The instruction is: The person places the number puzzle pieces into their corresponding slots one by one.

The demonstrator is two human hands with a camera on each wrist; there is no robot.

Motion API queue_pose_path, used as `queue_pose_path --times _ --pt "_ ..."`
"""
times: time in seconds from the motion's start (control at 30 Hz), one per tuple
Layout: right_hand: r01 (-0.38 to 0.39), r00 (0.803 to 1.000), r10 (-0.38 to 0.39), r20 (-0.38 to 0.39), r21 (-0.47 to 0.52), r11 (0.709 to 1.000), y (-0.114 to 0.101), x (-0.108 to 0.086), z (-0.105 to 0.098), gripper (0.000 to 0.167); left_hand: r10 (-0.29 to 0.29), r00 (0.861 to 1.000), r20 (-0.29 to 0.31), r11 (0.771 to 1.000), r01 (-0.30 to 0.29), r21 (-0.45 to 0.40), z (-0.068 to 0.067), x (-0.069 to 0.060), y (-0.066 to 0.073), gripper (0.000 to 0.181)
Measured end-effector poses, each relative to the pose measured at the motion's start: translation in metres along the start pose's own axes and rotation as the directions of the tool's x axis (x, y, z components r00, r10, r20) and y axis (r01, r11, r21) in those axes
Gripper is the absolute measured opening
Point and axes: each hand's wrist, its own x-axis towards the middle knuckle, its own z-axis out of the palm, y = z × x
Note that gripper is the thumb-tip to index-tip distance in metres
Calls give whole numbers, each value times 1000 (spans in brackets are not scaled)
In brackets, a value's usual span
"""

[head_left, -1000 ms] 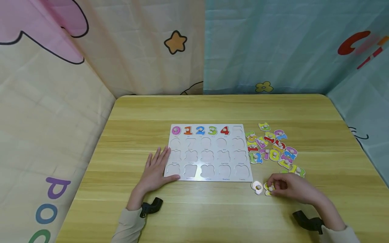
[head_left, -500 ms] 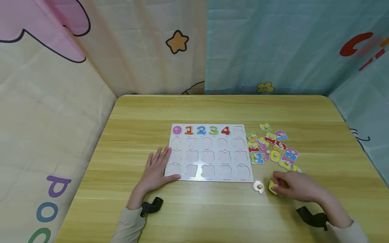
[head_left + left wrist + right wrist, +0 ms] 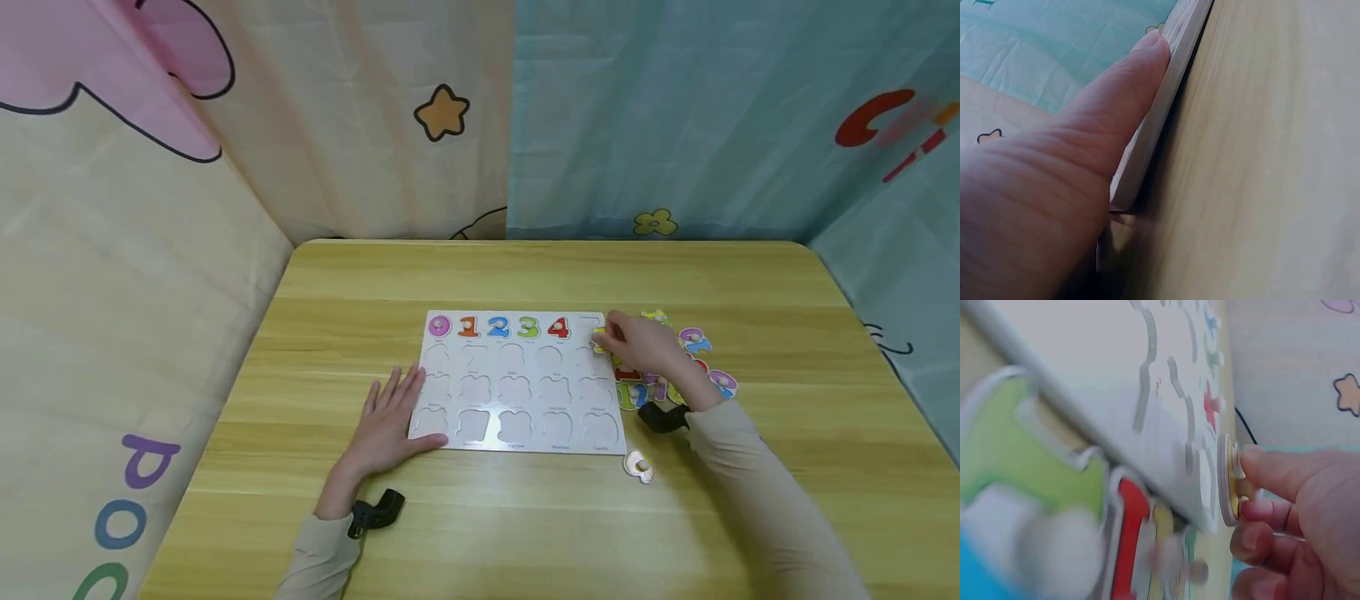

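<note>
Head view: a board (image 3: 516,392) is being touched by the spread left hand (image 3: 382,427). Left wrist: its edge (image 3: 1151,134) is being touched by the thumb (image 3: 1129,81). Right wrist: a yellow piece (image 3: 1229,481) is being pinched near the board by the right hand (image 3: 1313,515).

From here I can't read the yellow piece (image 3: 1230,481) the right hand (image 3: 647,343) pinches; hand and sleeve (image 3: 759,483) hide part of the pile of numbers (image 3: 658,389) by the right edge of the puzzle board (image 3: 493,358). Its captions (image 3: 560,447) look too tiny to read, and the near edge of the tabletop (image 3: 480,533) is cut off.
</note>
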Motion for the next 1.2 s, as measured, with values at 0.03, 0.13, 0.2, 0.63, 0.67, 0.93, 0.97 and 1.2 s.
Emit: queue_pose_path --times 0.03,0.13,0.2,0.63,0.67,0.93,0.97,1.2 --pt "-11 1000 11 4 -15 1000 -2 7 2 29 1 1000 0 1000 -1 -4 0 0 0 106" --pt "-46 999 47 14 -71 996 -5 25 7 30 -1 1000 4 1000 2 -6 1 0 1 105" --pt "-63 998 66 24 -99 993 -7 32 9 30 0 1000 6 1000 1 -1 2 0 1 105" --pt "-139 986 150 67 -147 979 -9 41 7 30 -8 1000 20 1000 8 -1 -1 1 2 106" --pt "-137 986 149 69 -147 979 -9 41 7 30 -9 1000 19 1000 9 0 -1 2 2 106" --pt "-117 989 128 71 -151 982 -5 44 8 28 -1 1000 4 1000 2 -13 2 1 -1 108" --pt "-116 989 128 74 -151 982 -5 44 8 29 -3 1000 5 1000 3 -15 2 1 -1 108" --pt "-131 986 143 82 -135 982 -8 44 5 29 -10 1000 22 1000 10 -7 1 1 -3 108"
